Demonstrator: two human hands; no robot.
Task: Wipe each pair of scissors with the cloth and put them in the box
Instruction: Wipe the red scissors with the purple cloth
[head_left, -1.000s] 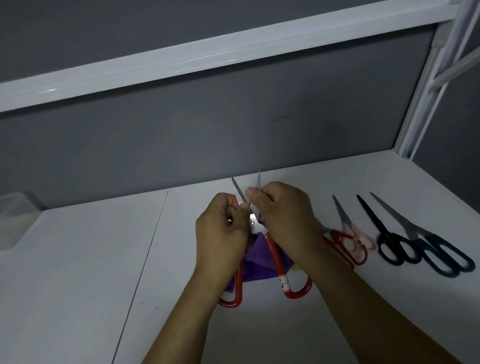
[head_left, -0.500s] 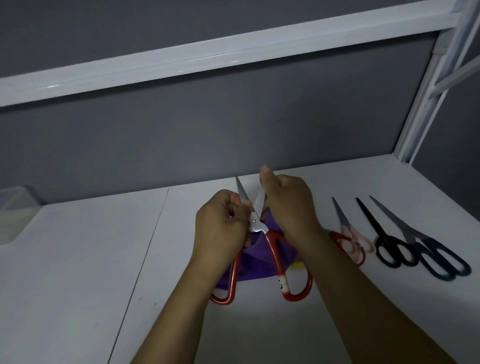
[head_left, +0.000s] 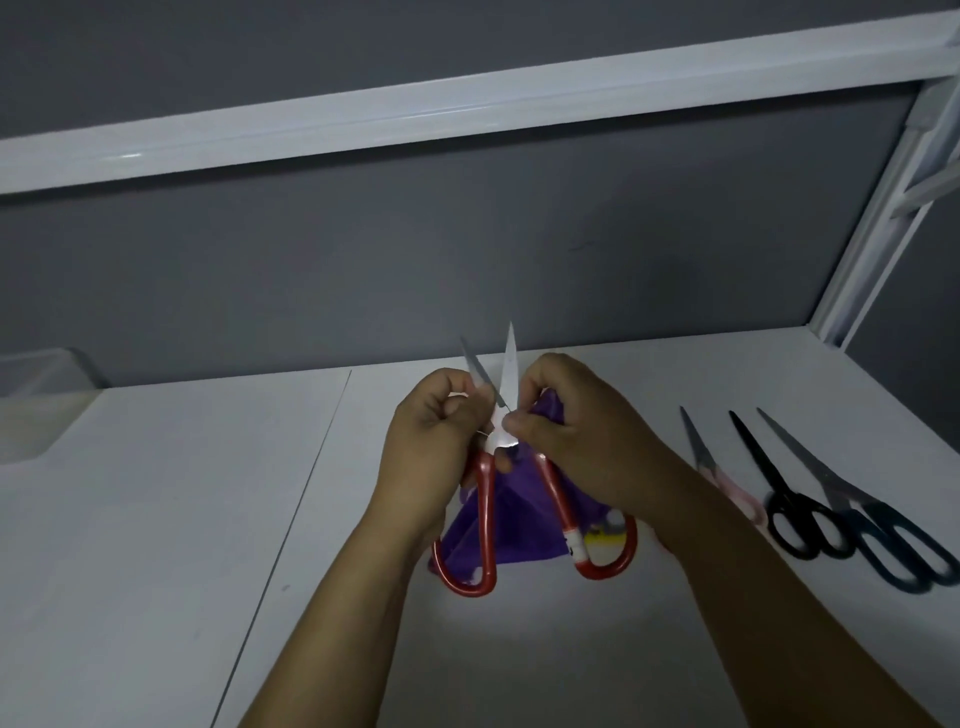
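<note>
At mid-table, both hands hold a pair of red-handled scissors (head_left: 487, 519) off the white table (head_left: 156, 519), blades parted and pointing up and away, handle loops toward the person. The left hand (head_left: 431, 447) has its fingers curled tight round the scissors by the pivot. The right hand (head_left: 576, 441) pinches a purple cloth (head_left: 519, 519) at the base of the right blade, fingers clamped together on it. The cloth hangs behind and between the handles. The hands cover most of the pivot. A yellow bit shows through the right loop; cannot tell what it is. To the right, three more pairs lie side by side on the table, tips away: pink-handled scissors (head_left: 698, 452), handles largely hidden by the right forearm, then black scissors (head_left: 789, 512), then dark blue scissors (head_left: 893, 545), the last two touching at the handles. Far left, by the grey wall, a clear box (head_left: 41, 400) sits well apart from everything. White shelf rail overhead, white post at right.
</note>
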